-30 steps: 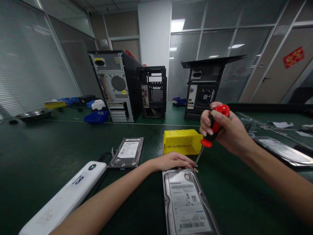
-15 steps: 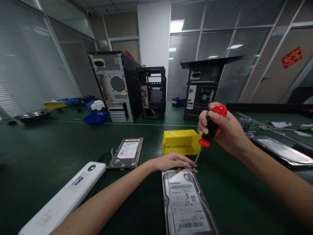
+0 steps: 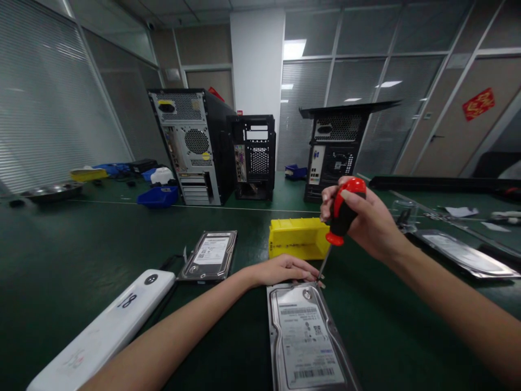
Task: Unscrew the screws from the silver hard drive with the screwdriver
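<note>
- Right hand (image 3: 362, 217) is wrapped tight around the red-and-black handle of a screwdriver (image 3: 341, 214); fingers are closed on it and the thumb lies over the red cap.
- The screwdriver is tilted, handle up and to the right, its thin shaft running down-left; the tip meets the far right corner of the hard drive (image 3: 305, 339).
- The hard drive lies flat on the green table (image 3: 61, 260), label up, right in front of the person, its near end running off the bottom of the view.
- Left hand (image 3: 285, 270) rests palm down on the far edge of that drive, fingers stretched out flat and together, fingertips just beside the screwdriver tip. It presses rather than grasps.
- Yellow bin (image 3: 296, 238) stands just beyond the left hand, near the screwdriver handle. Its inside cannot be seen from this angle.
- A second hard drive (image 3: 209, 255) lies flat to the left, well apart from the first.
- A white oblong device (image 3: 106, 331) marked "18" lies at near left.
- Far left: a blue bin (image 3: 158, 195), with a white object (image 3: 163, 175) behind it, and a yellow tray (image 3: 88, 174); a shallow metal dish (image 3: 52, 190) sits nearby. Contents too small to tell.
- Three computer cases (image 3: 195, 144) stand at the back of the table, rear panels facing us.
- A flat metal panel (image 3: 464, 252) lies to the right.
</note>
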A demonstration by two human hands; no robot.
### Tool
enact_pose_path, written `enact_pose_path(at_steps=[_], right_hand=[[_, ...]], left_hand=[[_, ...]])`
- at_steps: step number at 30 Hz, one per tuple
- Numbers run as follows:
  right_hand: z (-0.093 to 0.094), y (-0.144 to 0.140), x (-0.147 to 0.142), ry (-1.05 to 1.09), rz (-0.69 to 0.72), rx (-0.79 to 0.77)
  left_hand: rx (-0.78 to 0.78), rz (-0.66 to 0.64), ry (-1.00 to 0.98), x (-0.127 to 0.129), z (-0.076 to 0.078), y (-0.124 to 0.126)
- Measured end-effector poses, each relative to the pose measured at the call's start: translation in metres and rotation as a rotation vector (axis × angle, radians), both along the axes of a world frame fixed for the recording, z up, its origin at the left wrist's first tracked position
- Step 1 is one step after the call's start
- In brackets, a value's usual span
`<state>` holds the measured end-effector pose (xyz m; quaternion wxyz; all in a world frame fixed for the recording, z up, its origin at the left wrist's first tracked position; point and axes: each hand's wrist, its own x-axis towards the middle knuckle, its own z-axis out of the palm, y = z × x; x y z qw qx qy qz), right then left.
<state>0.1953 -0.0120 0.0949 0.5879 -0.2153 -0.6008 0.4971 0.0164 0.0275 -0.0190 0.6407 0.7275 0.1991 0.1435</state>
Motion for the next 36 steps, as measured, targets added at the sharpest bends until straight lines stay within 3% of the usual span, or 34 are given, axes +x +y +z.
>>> enact_pose_path(at_steps=[7, 16, 31, 36], right_hand=[[0.0030, -0.0032, 0.0009, -0.021, 0.092, -0.015], [0.0015, -0.0013, 0.0005, 0.020, -0.043, -0.016], [0.0021, -0.0029, 0.0020, 0.015, -0.012, -0.005], [0.0041, -0.0038, 0.0008, 0.026, 0.088, 0.026]], left_hand=[[-0.004, -0.008, -0.020, -0.0002, -0.0012, 0.0000], [0.025, -0.016, 0.013, -0.0018, 0.0024, -0.0007], [-0.001, 0.009, -0.009, -0.0005, 0.0014, -0.0021], [-0.002, -0.010, 0.005, -0.0006, -0.0028, 0.0016]])
